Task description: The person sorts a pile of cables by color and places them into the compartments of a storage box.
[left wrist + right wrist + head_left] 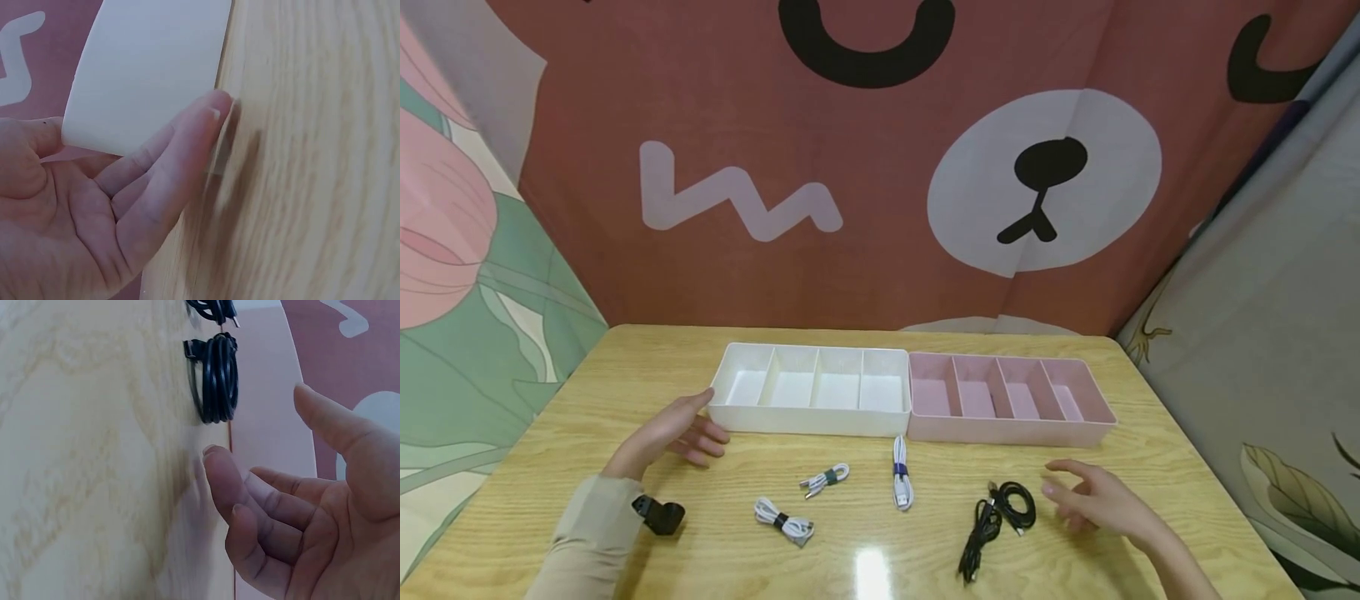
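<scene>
My left hand (681, 427) is at the left end of a white divided tray (808, 422), its thumb against the corner and its fingers loosely extended; the left wrist view shows the fingers beside the tray's wall (150, 69). To the right of two coiled black cables, my right hand (1093, 498) hovers with relaxed fingers and holds nothing. One black cable (1017, 505) is wound round; the other black cable (979, 537) is a longer bundle. Three tied white cables lie further left: a small one with a green tie (827, 478), one with a black tie (784, 521), and a long one with a blue tie (901, 475).
A pink divided tray (1000, 430) stands end to end with the white one; both have several compartments. They sit toward the back of the wooden table (700, 550). A printed bear cloth (880, 283) hangs behind, with patterned fabric on both sides.
</scene>
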Motion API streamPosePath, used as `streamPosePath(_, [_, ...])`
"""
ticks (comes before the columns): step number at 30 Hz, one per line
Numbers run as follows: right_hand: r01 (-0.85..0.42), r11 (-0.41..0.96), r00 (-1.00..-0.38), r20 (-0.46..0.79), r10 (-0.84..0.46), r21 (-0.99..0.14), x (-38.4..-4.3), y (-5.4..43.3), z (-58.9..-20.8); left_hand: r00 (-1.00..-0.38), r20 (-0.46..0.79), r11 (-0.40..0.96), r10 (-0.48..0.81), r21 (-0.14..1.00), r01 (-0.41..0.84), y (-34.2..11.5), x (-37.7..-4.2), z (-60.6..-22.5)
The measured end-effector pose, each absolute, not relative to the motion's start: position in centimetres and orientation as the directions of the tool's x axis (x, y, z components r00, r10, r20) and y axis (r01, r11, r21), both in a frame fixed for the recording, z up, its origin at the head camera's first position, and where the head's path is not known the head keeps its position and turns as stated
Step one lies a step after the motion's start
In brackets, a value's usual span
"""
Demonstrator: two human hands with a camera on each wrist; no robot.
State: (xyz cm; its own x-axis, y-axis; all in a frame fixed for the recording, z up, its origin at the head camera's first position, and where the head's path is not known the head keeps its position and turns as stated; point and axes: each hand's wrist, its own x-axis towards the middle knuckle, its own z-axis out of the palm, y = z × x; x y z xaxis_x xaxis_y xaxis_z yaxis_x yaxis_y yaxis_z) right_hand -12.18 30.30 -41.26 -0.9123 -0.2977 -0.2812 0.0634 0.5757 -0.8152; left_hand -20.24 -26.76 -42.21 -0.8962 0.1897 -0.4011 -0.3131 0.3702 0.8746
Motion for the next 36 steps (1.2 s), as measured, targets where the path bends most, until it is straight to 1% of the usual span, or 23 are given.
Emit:
streamPosePath(3, [0.060,0.559,-0.905,-0.281,-0.320,-0.827,-12.2,30.2,-41.6,-0.893,-0.400,0.339,0.205,0.885,-0.318,-26.8,-20.3,-42.4])
streamPosePath(9, [0.050,0.546,-0.886,-0.289,-0.362,-0.836,-12.4,29.7,-42.0,-0.893,-0.405,0.337,0.195,0.883,-0.327,-26.7,-20.4,-42.4])
streamPosePath(18, [-0.034,0.596,-0.867,-0.273,-0.418,-0.802,-12.8,28.4,-42.5,-0.891,-0.398,0.333,0.219,0.888,-0.315,-26.6,-20.2,-42.3])
streamPosePath(23, [-0.042,0.611,-0.870,-0.272,-0.411,-0.790,-12.8,28.2,-42.6,-0.891,-0.397,0.333,0.220,0.889,-0.314,-26.6,-20.2,-42.3])
streamPosePath(30, [-0.053,0.597,-0.876,-0.249,-0.413,-0.801,-12.7,27.9,-42.8,-0.891,-0.400,0.333,0.214,0.887,-0.318,-26.6,-20.2,-42.3])
streamPosePath(36, [-0.022,0.577,-0.884,-0.254,-0.392,-0.816,-12.6,27.9,-42.9,-0.890,-0.403,0.333,0.212,0.886,-0.322,-26.6,-20.2,-42.3])
